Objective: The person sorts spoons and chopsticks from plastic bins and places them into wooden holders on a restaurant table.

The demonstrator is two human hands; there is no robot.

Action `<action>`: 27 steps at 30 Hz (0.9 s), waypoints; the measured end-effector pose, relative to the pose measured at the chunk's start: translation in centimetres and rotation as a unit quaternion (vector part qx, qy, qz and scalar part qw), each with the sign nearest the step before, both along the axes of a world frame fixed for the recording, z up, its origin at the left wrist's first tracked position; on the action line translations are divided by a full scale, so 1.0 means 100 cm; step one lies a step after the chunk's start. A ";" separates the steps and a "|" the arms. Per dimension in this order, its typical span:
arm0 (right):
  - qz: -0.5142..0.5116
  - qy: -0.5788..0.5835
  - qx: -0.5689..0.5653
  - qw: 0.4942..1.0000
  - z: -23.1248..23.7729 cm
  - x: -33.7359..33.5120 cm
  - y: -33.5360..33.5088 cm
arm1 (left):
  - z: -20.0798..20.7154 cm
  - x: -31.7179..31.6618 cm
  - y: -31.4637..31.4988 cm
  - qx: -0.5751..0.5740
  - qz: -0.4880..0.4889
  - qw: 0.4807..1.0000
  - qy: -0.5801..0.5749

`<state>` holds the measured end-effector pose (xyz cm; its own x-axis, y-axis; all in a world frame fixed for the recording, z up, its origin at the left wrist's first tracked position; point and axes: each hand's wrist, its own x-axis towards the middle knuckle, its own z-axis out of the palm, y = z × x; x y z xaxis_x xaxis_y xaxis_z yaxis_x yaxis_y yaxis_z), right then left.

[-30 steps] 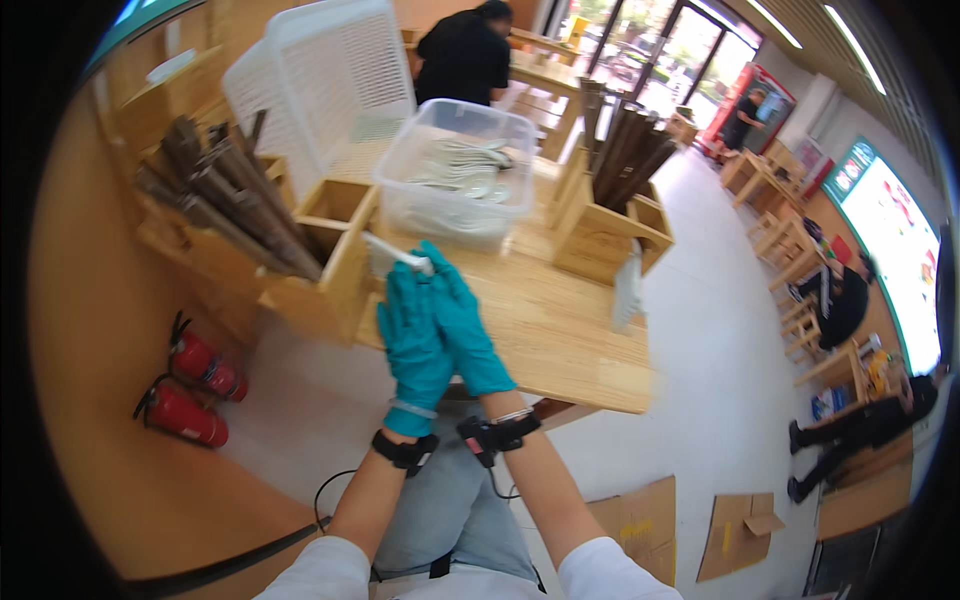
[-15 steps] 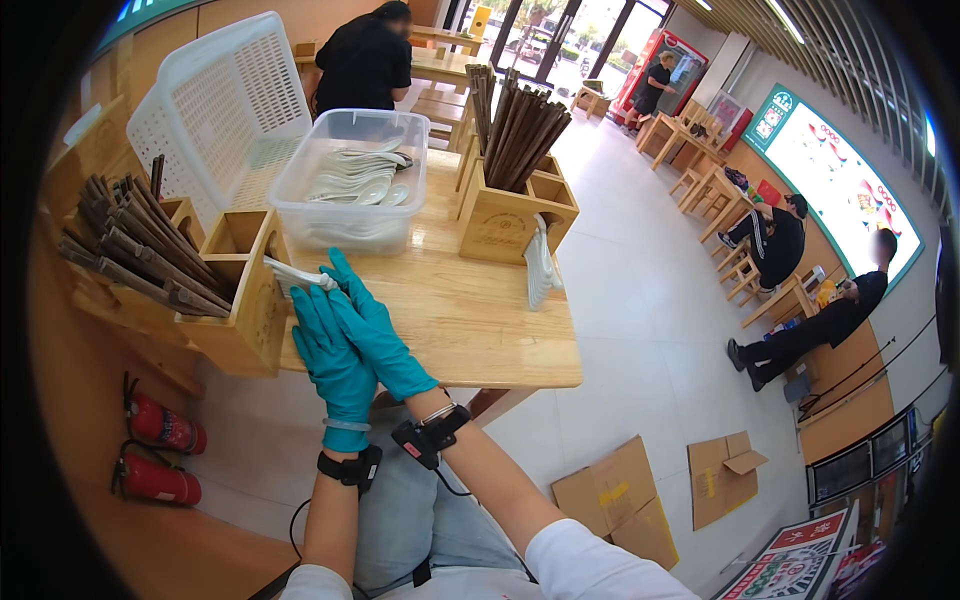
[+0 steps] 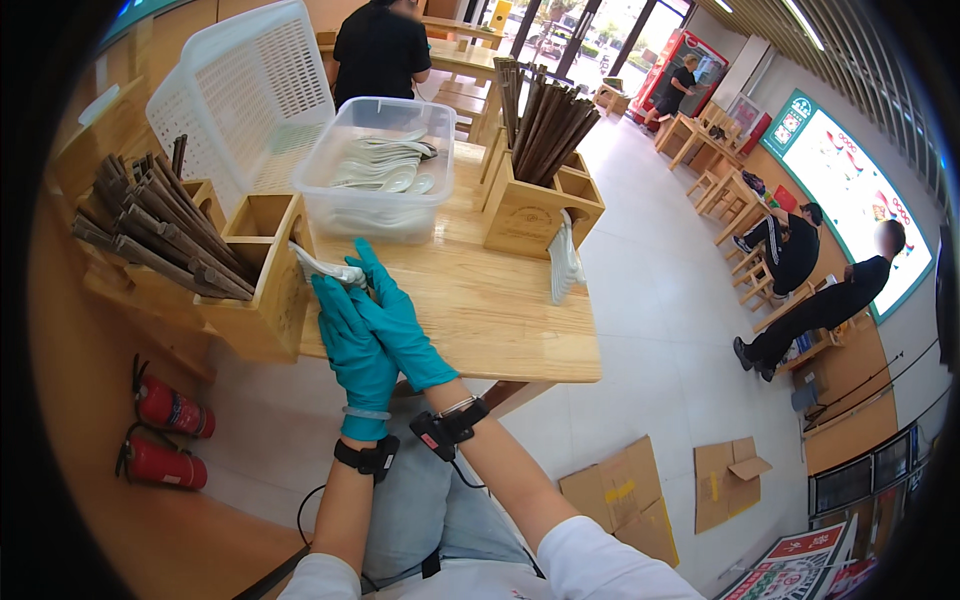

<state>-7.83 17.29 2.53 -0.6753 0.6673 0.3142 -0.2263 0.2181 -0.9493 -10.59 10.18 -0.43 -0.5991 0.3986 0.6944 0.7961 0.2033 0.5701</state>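
Teal gloves cover both my hands, which are pressed together at the near left of the wooden table [image 3: 480,330]. My left hand [image 3: 355,350] and my right hand [image 3: 400,330] close around a small stack of white soup spoons [image 3: 335,268]. One end of the stack meets the side of the left wooden chopstick holder [image 3: 275,290]; whether it is hooked into a slot there I cannot tell. My fingers partly hide the spoons. Dark chopsticks [image 3: 165,235] lean in that holder. Just beyond my hands, a clear plastic tub [image 3: 440,170] holds many more white spoons [image 3: 385,170].
A second wooden holder [image 3: 520,215] with chopsticks has white spoons [image 3: 563,265] hanging on its side. Behind the tub stands a white perforated basket [image 3: 250,90]. Two fire extinguishers [image 3: 165,460] and flattened cardboard [image 3: 620,490] lie low. People sit and stand farther off.
The whole view has shifted slightly, so the table and holders sit a little farther right. My hands stay together on the spoons beside the left holder.
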 end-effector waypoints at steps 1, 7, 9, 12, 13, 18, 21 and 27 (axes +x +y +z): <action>0.002 0.002 -0.006 1.000 -0.002 0.000 0.001 | 0.000 0.001 0.000 -0.001 0.001 1.000 0.007; 0.020 0.017 -0.036 0.999 -0.004 0.000 0.001 | -0.002 0.000 0.000 -0.001 0.002 1.000 0.019; 0.020 0.014 -0.031 0.999 -0.004 0.000 0.002 | -0.002 0.000 0.000 0.005 0.009 1.000 0.022; 0.025 0.021 -0.031 0.999 -0.005 0.001 0.002 | -0.003 0.000 0.000 0.006 0.033 0.999 0.037; 0.021 0.022 -0.030 0.999 -0.008 0.001 0.003 | -0.002 0.001 0.000 -0.001 0.040 0.998 0.041; -0.008 -0.002 -0.025 1.000 -0.017 -0.002 0.006 | 0.000 0.004 -0.001 -0.060 0.057 0.996 0.030; -0.010 -0.032 -0.025 0.999 -0.016 -0.001 0.007 | -0.003 0.003 -0.001 -0.080 0.052 0.995 0.019; 0.013 0.031 0.022 0.999 -0.007 0.002 0.003 | 0.002 0.005 -0.003 -0.045 0.053 0.998 -0.004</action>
